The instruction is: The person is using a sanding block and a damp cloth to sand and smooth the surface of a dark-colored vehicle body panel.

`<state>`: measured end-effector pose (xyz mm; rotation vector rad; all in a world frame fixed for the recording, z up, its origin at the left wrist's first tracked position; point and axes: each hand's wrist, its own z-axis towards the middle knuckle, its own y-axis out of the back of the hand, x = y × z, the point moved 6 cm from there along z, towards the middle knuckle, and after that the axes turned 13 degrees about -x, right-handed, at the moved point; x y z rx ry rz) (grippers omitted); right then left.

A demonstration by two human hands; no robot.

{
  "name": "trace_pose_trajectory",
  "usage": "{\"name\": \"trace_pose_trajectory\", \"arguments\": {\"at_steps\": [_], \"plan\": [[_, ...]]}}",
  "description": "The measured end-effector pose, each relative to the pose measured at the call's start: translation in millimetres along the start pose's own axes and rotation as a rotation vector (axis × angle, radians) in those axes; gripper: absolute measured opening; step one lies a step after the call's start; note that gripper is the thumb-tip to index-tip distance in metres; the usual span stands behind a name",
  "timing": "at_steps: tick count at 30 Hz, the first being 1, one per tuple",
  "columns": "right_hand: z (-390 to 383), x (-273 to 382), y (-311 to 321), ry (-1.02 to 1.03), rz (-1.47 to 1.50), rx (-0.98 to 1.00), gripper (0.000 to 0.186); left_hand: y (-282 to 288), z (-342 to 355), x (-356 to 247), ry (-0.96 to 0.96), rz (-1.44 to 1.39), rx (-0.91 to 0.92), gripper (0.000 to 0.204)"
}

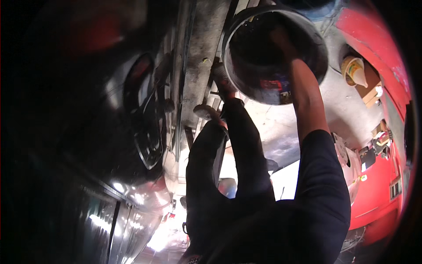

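Observation:
My right arm reaches down into a large round black drum (pixel 303 33), and my right hand (pixel 278 38) is deep in its dark inside. Shadow hides the fingers and anything they may touch. A red and blue patch (pixel 270 84) shows on the drum's inner wall, near my forearm. My left hand does not appear. Both my legs and shoes stand on the floor just left of the drum.
A glossy dark car (pixel 105 132) with a long lamp (pixel 147 145) fills the left side. Metal rails (pixel 180 88) run along the floor beside it. At right, a cream and yellow tub (pixel 354 71) sits by a cardboard box (pixel 370 83), near a red wall (pixel 373 211).

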<state>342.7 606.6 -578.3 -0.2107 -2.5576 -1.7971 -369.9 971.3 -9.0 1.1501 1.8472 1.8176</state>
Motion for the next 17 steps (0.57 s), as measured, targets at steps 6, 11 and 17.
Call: {"name": "trace_pose_trajectory", "arguments": {"at_steps": [6, 11, 17], "plan": [[-82.0, 19.3, 138.7, -0.282, 0.445, -0.212, 0.035, 112.6, 0.2, 45.0, 0.053, 0.097, -0.071, 0.041], [-147.7, 28.6, 328.5, -0.451, 0.8, -0.203, 0.025, 268.1, -64.5, 105.1, 0.211, 0.252, -0.172, 0.041], [-194.0, 121.5, 616.5, -0.301, 0.829, -0.101, 0.02, 487.2, -271.4, 122.5, 0.514, 0.502, -0.211, 0.041]]}}
